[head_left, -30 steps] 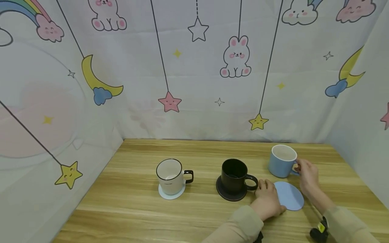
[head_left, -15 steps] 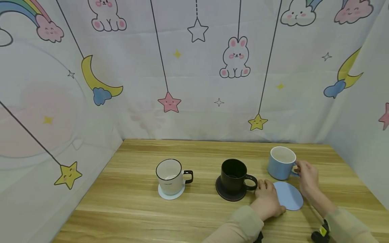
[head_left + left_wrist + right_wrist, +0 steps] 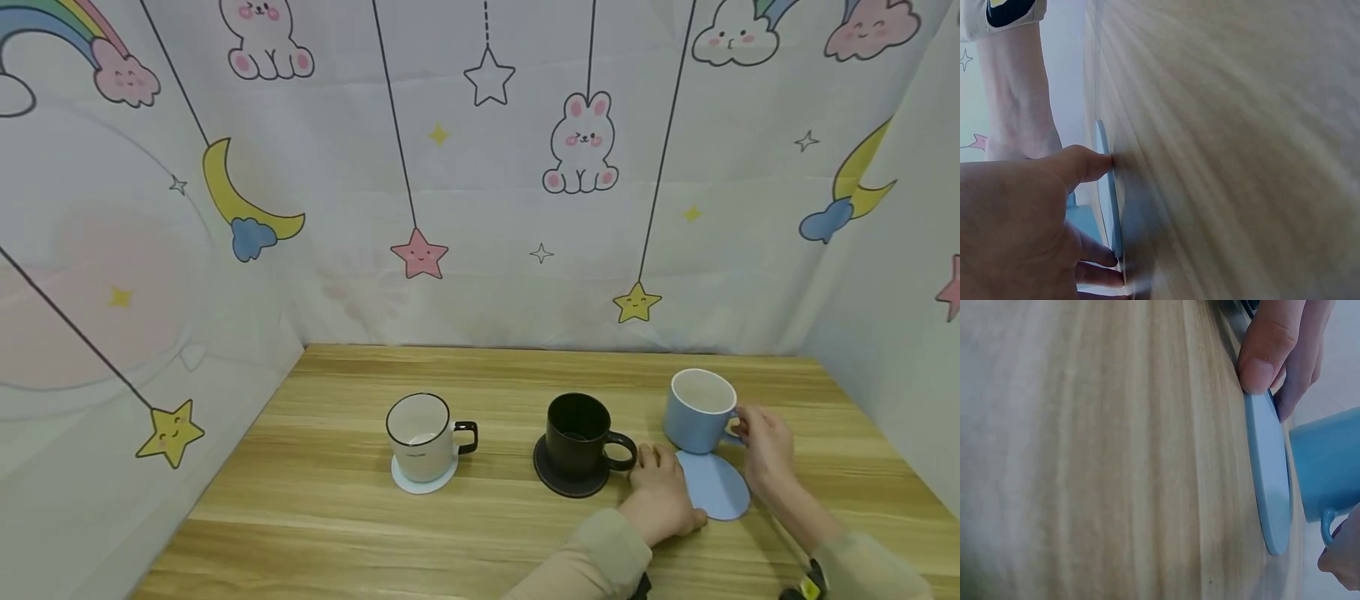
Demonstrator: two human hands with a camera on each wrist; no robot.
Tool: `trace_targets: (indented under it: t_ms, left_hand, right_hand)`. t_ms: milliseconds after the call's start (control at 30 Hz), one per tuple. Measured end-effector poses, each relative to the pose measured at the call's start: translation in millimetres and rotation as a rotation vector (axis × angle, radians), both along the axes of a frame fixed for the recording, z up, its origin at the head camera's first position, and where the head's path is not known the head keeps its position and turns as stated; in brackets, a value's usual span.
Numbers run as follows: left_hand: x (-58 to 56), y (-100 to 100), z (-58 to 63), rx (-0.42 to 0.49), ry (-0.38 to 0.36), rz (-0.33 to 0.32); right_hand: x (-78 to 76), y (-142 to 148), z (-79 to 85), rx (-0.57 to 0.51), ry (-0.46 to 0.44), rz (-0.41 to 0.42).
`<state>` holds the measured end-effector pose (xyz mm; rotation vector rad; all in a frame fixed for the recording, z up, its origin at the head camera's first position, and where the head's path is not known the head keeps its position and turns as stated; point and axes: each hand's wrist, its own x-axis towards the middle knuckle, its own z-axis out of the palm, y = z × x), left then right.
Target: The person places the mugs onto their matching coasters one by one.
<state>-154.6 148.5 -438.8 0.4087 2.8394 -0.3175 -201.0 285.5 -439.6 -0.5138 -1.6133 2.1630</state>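
Note:
The right hand [image 3: 768, 446] pinches the handle of a light blue mug [image 3: 699, 412], white inside, at the right. The mug is just behind a round light blue coaster [image 3: 714, 487], its base near the coaster's far edge; I cannot tell whether they touch. On the coaster's left side is the left hand [image 3: 662, 492], thumb at the near edge and fingertips at the left edge, holding it flat on the table. In the left wrist view, thumb and fingers meet the coaster's rim [image 3: 1109, 206]. The right wrist view shows the blue mug [image 3: 1329, 462] beside the coaster [image 3: 1268, 469].
Left of the hands, a black mug [image 3: 576, 433] stands on a dark coaster [image 3: 551, 479], its handle close to the left fingers. Further left, a white mug [image 3: 418, 442] with a black handle stands on a pale coaster [image 3: 423, 483]. A printed cloth [image 3: 480, 183] surrounds the wooden table [image 3: 315, 533].
The right hand has brought the blue mug slightly nearer, toward the coaster's far edge. The left hand and the coaster have stayed in place.

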Motion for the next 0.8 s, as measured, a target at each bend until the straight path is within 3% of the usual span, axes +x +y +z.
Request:
trace_targets:
  t_ms: [267, 800]
  left_hand:
    - [1.5, -0.9, 0.4, 0.023, 0.023, 0.013]
    - [-1.2, 0.9, -0.8, 0.004, 0.007, 0.004]
  right_hand:
    - [8.0, 3.1, -0.4, -0.032, 0.061, 0.077]
    - [18.7, 4.5, -0.1, -0.113, 0.124, 0.129]
